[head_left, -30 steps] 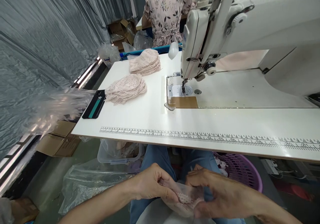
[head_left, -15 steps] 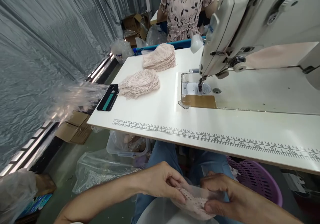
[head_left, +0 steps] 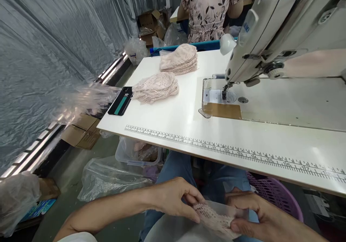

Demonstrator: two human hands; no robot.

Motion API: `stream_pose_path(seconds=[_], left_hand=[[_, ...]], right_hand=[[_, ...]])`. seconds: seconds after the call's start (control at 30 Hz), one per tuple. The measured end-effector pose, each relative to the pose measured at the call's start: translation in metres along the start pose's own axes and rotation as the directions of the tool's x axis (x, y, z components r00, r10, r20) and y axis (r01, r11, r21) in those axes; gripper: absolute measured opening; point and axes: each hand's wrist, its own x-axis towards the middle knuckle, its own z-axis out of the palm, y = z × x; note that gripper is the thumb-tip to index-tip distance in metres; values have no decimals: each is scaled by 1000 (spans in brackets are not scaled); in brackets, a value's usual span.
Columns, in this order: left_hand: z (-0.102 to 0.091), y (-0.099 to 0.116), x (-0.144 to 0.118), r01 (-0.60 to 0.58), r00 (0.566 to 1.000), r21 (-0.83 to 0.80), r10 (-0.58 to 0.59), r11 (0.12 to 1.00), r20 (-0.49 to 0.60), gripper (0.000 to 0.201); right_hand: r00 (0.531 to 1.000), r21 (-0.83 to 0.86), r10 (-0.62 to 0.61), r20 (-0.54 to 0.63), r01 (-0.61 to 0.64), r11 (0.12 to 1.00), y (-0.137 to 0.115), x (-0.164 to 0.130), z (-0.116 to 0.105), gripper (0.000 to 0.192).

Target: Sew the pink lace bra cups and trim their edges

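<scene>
Over my lap, below the table edge, a piece of pale pink lace fabric (head_left: 214, 218) with a sheer mesh part is stretched between both hands. My left hand (head_left: 180, 200) pinches its left end between thumb and fingers. At the other end, my right hand (head_left: 250, 213) grips it, thumb on top. On the white table (head_left: 173, 117) lie two stacks of similar lace pieces, a nearer stack (head_left: 156, 87) and a farther stack (head_left: 180, 59). The sewing machine (head_left: 254, 36) stands to the right, with no fabric under its needle.
A black phone (head_left: 120, 100) lies against the nearer stack. Beneath the table are a clear plastic bin (head_left: 137, 159) and a purple basket (head_left: 281, 195). Plastic bags (head_left: 108, 177) and a cardboard box (head_left: 81, 131) are on the floor at left. Another person (head_left: 207, 11) is across the table.
My view has shifted slightly, so the table and machine sit a little differently. My right hand has moved slightly right, and the lace between my hands looks more spread out.
</scene>
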Motion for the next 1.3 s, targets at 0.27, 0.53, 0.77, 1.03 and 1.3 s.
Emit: stream_pose_path(seconds=[0.27, 0.53, 0.77, 1.03, 1.3], left_hand=[[1, -3, 0, 21, 1000, -54, -21, 998, 2, 40], [-5, -1, -2, 13, 998, -114, -7, 993, 56, 47], [5, -9, 12, 22, 1000, -273, -19, 962, 14, 43], [-4, -5, 12, 82, 996, -269, -86, 960, -5, 31], [-5, 1, -1, 105, 987, -242, -131, 964, -93, 24]], right_hand=[[999, -1, -2, 49, 2, 1000, 1, 4, -3, 26], [997, -5, -26, 66, 26, 1000, -3, 7, -3, 21], [998, -30, -68, 8, 68, 997, -10, 11, -3, 18], [986, 13, -156, 63, 156, 988, -17, 8, -13, 24], [976, -65, -216, -20, 214, 975, -16, 12, -5, 13]])
